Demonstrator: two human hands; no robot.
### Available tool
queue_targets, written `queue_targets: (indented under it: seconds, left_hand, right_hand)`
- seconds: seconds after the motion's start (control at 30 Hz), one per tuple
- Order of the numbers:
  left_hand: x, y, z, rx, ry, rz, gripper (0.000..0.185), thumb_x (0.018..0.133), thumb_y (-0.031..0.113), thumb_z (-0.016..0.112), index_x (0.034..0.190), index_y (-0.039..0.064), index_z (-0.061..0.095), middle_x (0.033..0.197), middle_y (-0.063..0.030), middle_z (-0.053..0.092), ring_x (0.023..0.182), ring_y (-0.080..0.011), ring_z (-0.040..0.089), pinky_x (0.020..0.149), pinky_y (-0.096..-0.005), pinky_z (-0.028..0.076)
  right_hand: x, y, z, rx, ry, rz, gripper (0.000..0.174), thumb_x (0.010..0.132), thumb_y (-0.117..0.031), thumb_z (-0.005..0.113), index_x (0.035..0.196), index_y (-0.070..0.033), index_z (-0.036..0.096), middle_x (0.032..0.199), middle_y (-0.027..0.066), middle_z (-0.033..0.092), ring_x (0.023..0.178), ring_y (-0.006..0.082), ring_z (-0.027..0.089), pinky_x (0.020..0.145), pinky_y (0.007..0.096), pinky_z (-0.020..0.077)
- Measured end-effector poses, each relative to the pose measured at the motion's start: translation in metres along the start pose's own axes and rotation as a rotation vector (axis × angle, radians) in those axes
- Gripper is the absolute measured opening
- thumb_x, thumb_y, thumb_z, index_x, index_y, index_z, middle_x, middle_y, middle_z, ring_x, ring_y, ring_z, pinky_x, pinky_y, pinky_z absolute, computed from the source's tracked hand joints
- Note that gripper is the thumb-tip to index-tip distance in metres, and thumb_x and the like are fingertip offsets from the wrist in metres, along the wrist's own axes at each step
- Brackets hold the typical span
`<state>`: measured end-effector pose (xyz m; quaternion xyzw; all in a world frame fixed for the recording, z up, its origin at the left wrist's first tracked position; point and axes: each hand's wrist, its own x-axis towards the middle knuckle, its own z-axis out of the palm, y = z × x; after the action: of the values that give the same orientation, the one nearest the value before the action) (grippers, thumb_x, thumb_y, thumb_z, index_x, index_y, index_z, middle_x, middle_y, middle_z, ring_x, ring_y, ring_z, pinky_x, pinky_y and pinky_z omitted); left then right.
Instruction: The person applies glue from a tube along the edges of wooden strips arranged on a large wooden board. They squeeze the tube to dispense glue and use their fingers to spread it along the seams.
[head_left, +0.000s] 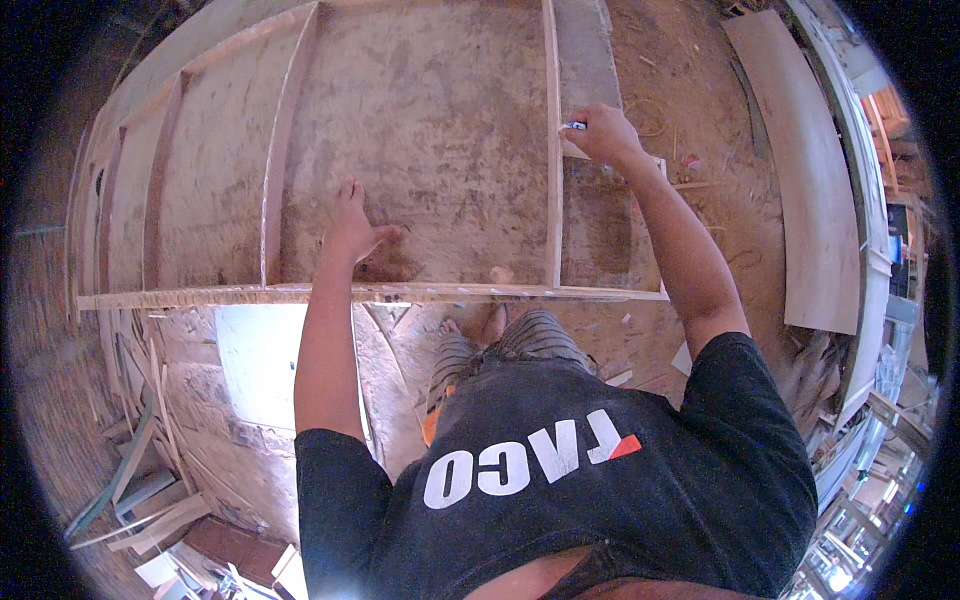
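A large wooden frame with several cross slats lies in front of me, a stained board (427, 127) showing between the slats. My right hand (604, 133) grips a small blue and white object (575, 126), probably a glue tube or bottle, mostly hidden by the fingers. Its tip is at the upper edge of the right-hand slat (553, 217). My left hand (352, 229) holds nothing, its fingers and thumb spread above the board; whether it touches is unclear. White streaks, like glue, run along the left slat (274, 172), and white dabs mark the near rail (427, 292).
A long curved-looking plywood sheet (806, 180) lies on the right over the dirt floor (675, 97). Wood offcuts (169, 517) are piled at lower left, near a brightly lit patch of floor (259, 360). My feet (495, 324) are just behind the near rail.
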<state>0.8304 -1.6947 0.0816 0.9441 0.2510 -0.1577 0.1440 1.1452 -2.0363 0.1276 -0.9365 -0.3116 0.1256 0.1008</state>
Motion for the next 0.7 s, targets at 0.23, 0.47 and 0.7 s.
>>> queue_targets:
  seconds: [0.23, 0.47, 0.7]
  left_hand:
    - [-0.003, 0.009, -0.008, -0.034, -0.002, -0.018, 0.126, 0.070, 0.052, 0.094, 0.161, -0.006, 0.031, 0.174, -0.0206, 0.022, 0.160, -0.0375, 0.022, 0.130, -0.0434, 0.028]
    - [-0.004, 0.006, -0.009, -0.062, 0.001, -0.037, 0.126, 0.069, 0.053, 0.095, 0.162, -0.003, 0.032, 0.175, -0.0178, 0.022, 0.161, -0.0362, 0.022, 0.131, -0.0430, 0.027]
    - [-0.004, 0.010, -0.013, 0.007, -0.039, -0.036, 0.127, 0.068, 0.061, 0.092, 0.162, -0.003, 0.034, 0.173, -0.0182, 0.025, 0.160, -0.0354, 0.024, 0.130, -0.0434, 0.027]
  right_hand:
    - [-0.022, -0.007, 0.005, 0.040, -0.042, -0.059, 0.034, 0.086, -0.038, 0.077, 0.106, -0.010, 0.081, 0.098, 0.0212, 0.077, 0.096, 0.0418, 0.074, 0.087, 0.0490, 0.0575]
    - [-0.065, -0.023, 0.008, 0.054, -0.107, -0.059, 0.038, 0.087, -0.043, 0.075, 0.106, -0.010, 0.082, 0.100, 0.0214, 0.077, 0.094, 0.0420, 0.075, 0.088, 0.0507, 0.0583]
    - [-0.109, -0.029, 0.015, 0.121, -0.145, -0.030, 0.040, 0.088, -0.045, 0.074, 0.104, -0.010, 0.082, 0.100, 0.0218, 0.078, 0.097, 0.0407, 0.075, 0.090, 0.0526, 0.0590]
